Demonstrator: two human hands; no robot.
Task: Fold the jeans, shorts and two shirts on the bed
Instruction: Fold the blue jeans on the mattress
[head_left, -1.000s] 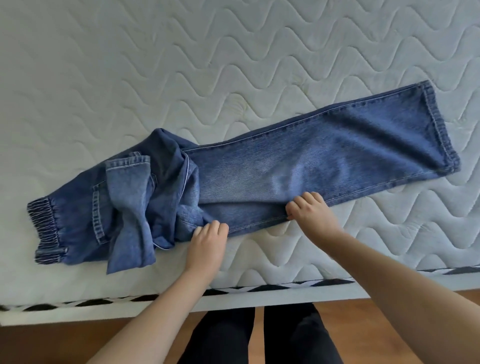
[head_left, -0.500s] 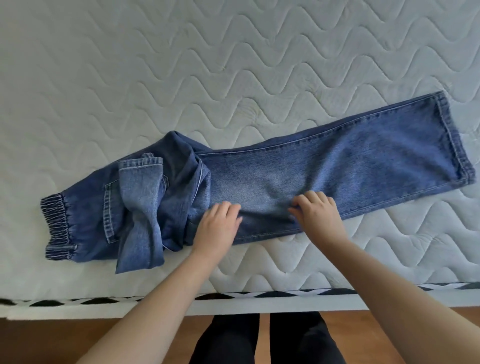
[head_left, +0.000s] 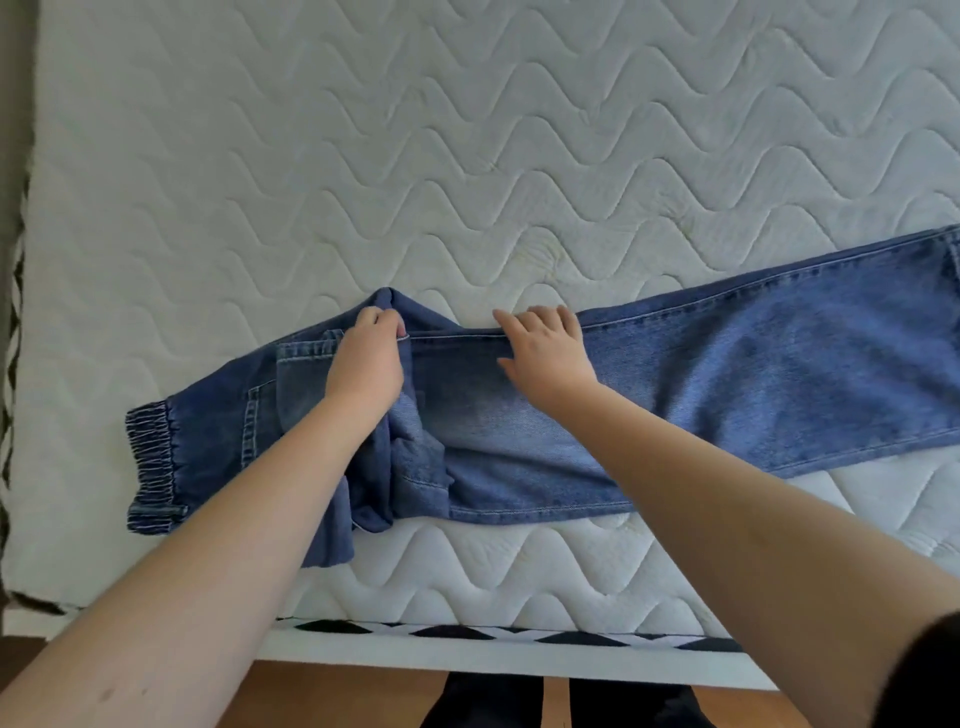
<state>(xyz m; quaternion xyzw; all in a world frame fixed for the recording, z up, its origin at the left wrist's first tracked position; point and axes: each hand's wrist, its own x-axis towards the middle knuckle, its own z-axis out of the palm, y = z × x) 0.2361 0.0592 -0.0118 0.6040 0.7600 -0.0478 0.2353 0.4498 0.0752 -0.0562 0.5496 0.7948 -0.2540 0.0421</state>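
Note:
Blue jeans (head_left: 753, 374) lie across the white quilted mattress (head_left: 415, 156), legs stacked and running off to the right, elastic waistband (head_left: 150, 467) at the left. The seat is bunched in the middle. My left hand (head_left: 366, 358) grips the bunched denim at the far edge near the crotch. My right hand (head_left: 545, 348) pinches the far seam of the leg a little to the right. No shorts or shirts show in view.
The mattress's near edge has a black-and-white patterned trim (head_left: 519, 631). Below it is a wooden floor (head_left: 337, 696) and my dark-clad legs (head_left: 571, 706). The mattress's left edge (head_left: 15, 312) shows at the frame's left.
Both hands have moved from the jeans' near edge across the leg to its far edge. The camera has shifted, so the jeans sit further right and lower in view.

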